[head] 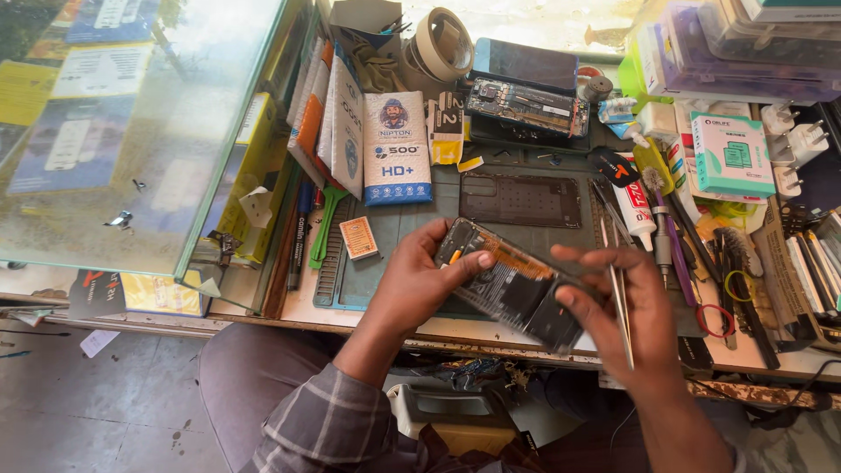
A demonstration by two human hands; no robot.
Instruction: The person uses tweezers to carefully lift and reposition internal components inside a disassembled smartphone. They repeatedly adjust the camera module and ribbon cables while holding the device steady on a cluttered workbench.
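Opened smartphone (512, 293) held above near edge of work mat (412, 228). Left hand (416, 280) clamped on its left end, thumb on top. Right hand (626, 307) pinching right end, also gripping tweezers (620, 298). Best kept level, tweezer tips clear of exposed board.

Both hands (526, 293) hold an opened phone (512, 285).

My right hand (635, 307) covers one end of the opened black phone (512, 293); its small inner parts blur.
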